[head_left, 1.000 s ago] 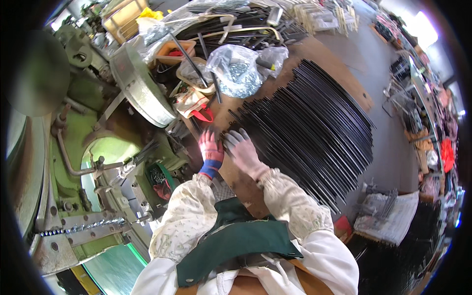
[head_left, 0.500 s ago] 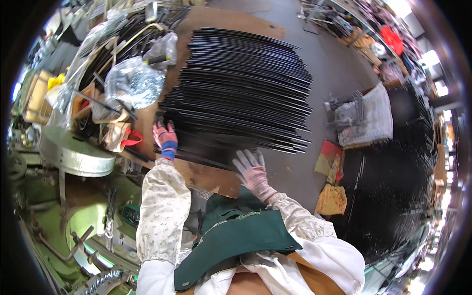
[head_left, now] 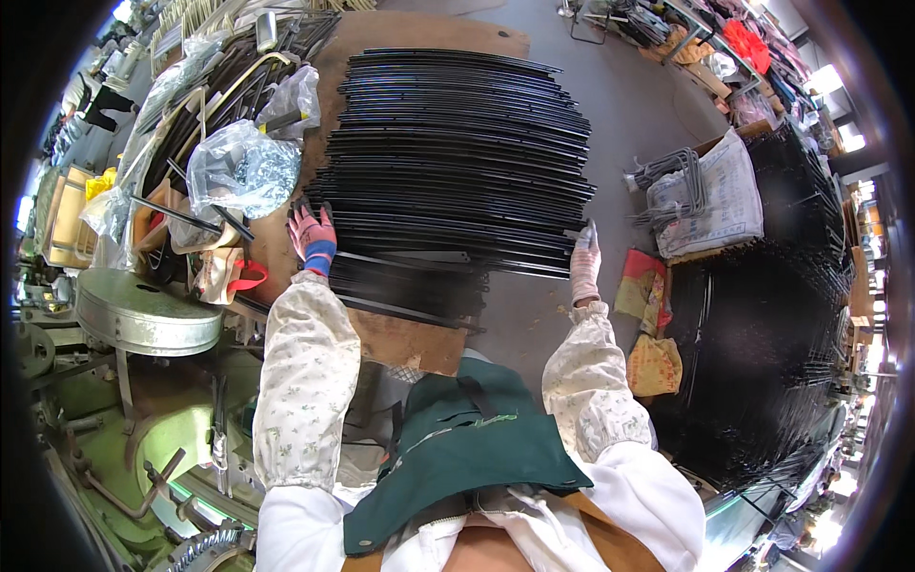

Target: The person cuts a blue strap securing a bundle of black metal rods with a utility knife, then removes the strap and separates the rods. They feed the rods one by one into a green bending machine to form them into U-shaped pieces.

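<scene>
A broad layer of long black metal tubes [head_left: 457, 143] lies side by side in front of me. At their left ends rests my left hand [head_left: 312, 235] in a pink and blue glove with dark fingertips, its fingers stretched and slightly apart. My right hand [head_left: 586, 262], in a pale glove with a pink cuff, is upright against the right ends of the nearest tubes, fingers extended. Neither hand visibly wraps round a tube. Closer to me, shorter black flat bars [head_left: 400, 291] lie beside the tubes, with a few holes at their right ends.
Brown board [head_left: 410, 341] lies under the stack. To the left are clear plastic bags [head_left: 243, 170], a bag with red handles [head_left: 229, 275] and a round metal machine top [head_left: 148, 310]. On the right, a white sack [head_left: 715, 205] with bent grey rods sits by a dark stack [head_left: 753, 334].
My right hand has moved right and up from the near bars to the tubes' right ends. My left hand stays at the left ends. The view has shifted slightly.
</scene>
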{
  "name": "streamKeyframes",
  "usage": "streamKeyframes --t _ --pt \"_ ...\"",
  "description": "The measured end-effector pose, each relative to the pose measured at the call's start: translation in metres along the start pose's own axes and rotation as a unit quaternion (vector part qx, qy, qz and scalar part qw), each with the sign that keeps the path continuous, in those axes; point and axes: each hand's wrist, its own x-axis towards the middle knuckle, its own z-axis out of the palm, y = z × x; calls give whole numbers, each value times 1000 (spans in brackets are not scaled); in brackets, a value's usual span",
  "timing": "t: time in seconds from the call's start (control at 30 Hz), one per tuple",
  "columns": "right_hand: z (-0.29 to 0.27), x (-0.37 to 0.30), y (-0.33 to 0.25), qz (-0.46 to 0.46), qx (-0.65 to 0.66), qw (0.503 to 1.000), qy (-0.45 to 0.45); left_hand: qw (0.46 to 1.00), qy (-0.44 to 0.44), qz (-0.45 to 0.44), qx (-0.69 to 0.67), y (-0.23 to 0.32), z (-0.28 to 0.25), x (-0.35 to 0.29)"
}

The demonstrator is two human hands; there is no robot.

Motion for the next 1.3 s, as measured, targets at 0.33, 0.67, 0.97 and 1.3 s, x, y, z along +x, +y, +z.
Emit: streamKeyframes --t 0.33,0.67,0.97,1.3 --pt "47 -129 -124 -462 -131 865 -146 976 186 13 -115 -28 -37 -78" --pt "162 -237 -105 -540 -411 679 -278 844 17 -112 -524 -35 -112 -270" --pt "160 -226 -121 -487 -440 676 -337 768 -53 -195 -607 -77 -164 -327" --pt "141 -214 -112 -358 -209 847 -334 768 -102 -191 -603 -101 -134 -407"
